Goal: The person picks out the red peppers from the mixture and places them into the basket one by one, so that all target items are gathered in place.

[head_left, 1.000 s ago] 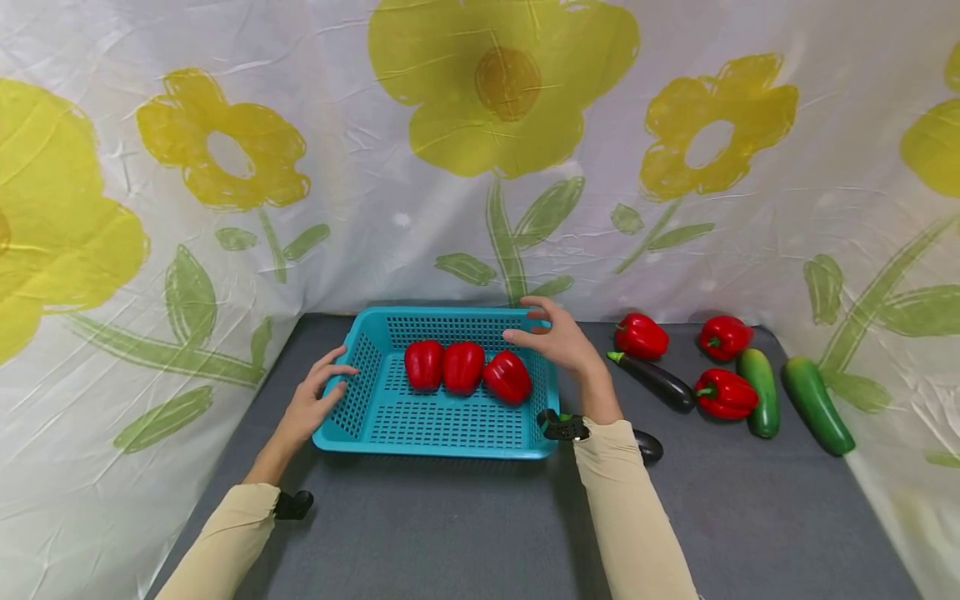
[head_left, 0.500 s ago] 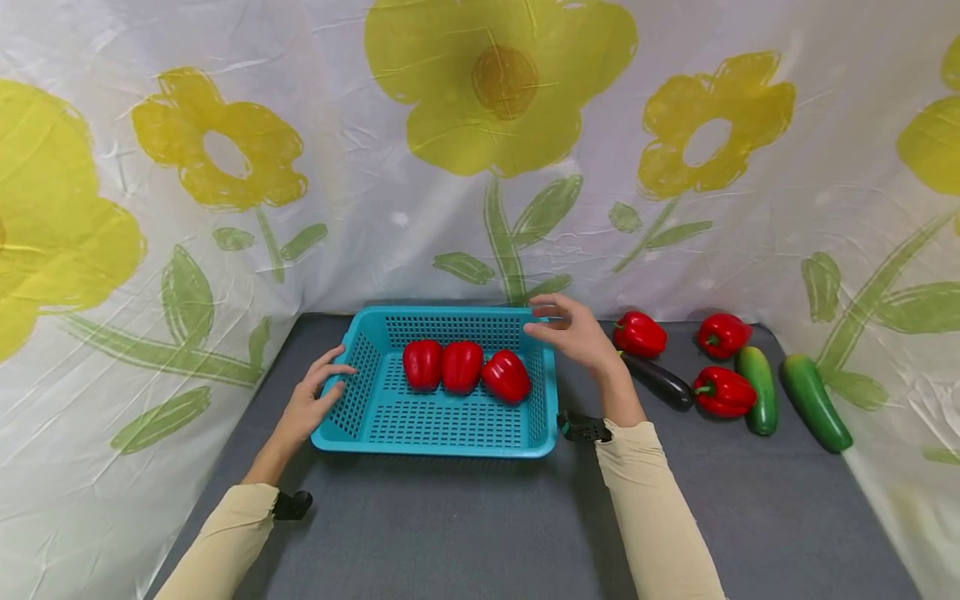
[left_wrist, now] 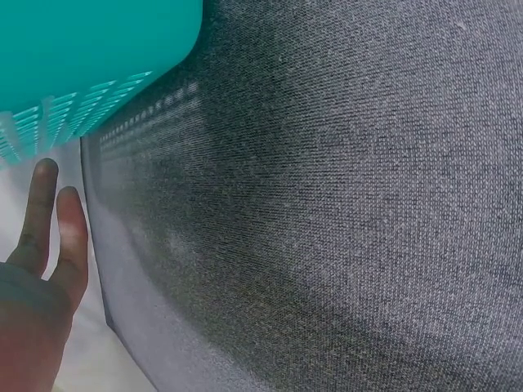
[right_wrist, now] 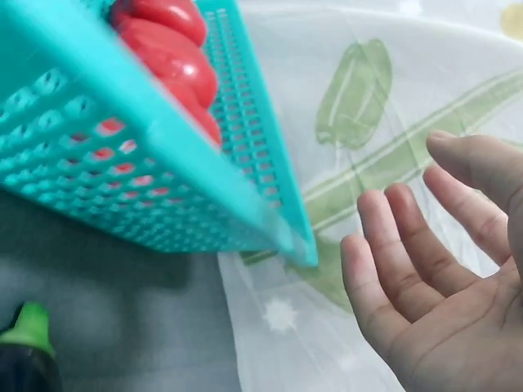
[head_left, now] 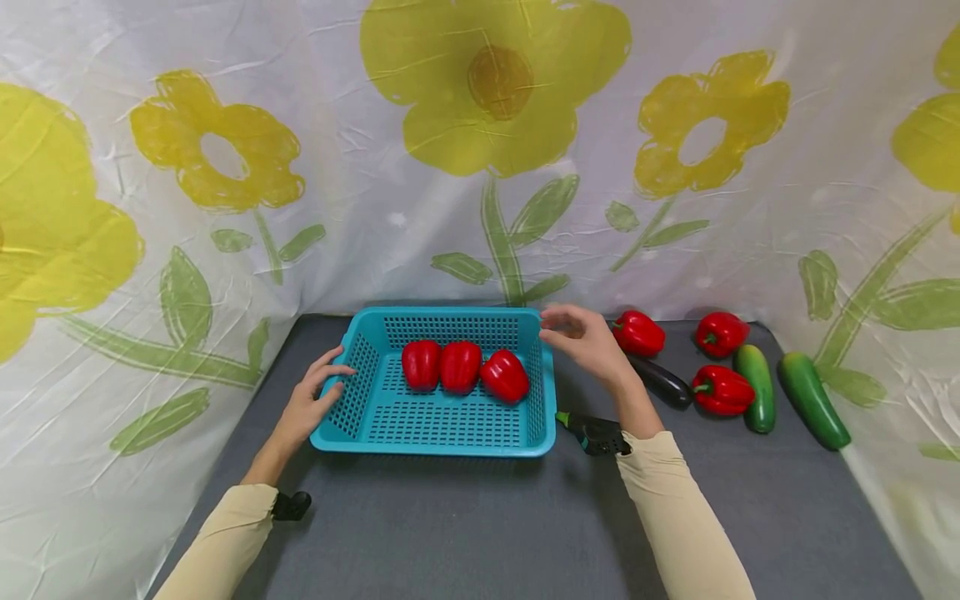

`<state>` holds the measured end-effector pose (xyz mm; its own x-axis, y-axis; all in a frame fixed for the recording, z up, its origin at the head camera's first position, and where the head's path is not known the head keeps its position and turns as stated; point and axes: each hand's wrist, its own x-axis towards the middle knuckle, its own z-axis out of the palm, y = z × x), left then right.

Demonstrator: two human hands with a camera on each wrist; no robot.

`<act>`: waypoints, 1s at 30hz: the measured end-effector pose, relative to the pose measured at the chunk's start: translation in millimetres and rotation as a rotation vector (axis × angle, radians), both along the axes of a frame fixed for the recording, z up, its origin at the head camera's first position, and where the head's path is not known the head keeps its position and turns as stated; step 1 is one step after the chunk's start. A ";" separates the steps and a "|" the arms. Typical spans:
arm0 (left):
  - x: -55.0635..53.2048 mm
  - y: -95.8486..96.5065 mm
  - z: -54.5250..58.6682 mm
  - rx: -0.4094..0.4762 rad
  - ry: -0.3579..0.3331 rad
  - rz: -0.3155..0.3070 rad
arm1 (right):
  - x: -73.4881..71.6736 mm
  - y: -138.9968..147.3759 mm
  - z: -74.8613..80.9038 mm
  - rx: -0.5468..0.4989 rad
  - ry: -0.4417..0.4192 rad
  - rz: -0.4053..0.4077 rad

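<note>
A turquoise plastic basket (head_left: 435,448) with perforated walls holds three red bell peppers (head_left: 461,367) in a row. My left hand (head_left: 306,403) rests at its left rim, fingers spread and only slightly bent. In the left wrist view two fingers (left_wrist: 72,237) of that hand point up toward the underside of the basket wall. Just outside the basket's right rear corner, my right hand (head_left: 592,343) hovers with nothing in it. The right wrist view shows its palm and loosely extended fingers (right_wrist: 425,253), apart from the basket rim (right_wrist: 270,216).
Right of the basket lie more red bell peppers (head_left: 723,390), an eggplant (head_left: 663,383) partly behind the right forearm, a cucumber (head_left: 759,392) and a zucchini (head_left: 813,402). Another eggplant's green tip (head_left: 562,418) shows by the right wrist. A flowered curtain (head_left: 360,250) hangs behind the grey table (head_left: 450,533).
My right hand has moved right, from over the basket's right rear part to just outside its rim. The left hand, basket and peppers have stayed in place.
</note>
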<state>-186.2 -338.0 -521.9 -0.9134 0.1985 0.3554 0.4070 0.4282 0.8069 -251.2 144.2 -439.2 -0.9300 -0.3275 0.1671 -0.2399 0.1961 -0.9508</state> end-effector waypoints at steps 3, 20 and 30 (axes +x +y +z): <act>0.4 0.0 0.9 -0.005 -0.002 0.004 | 0.7 5.5 -3.9 0.002 -0.005 0.000; 4.3 2.0 5.7 0.001 -0.013 0.016 | 10.4 44.7 -16.3 -0.034 -0.005 -0.007; 3.5 2.3 3.2 0.010 -0.021 -0.001 | 17.6 75.3 -27.3 -0.019 -0.028 -0.014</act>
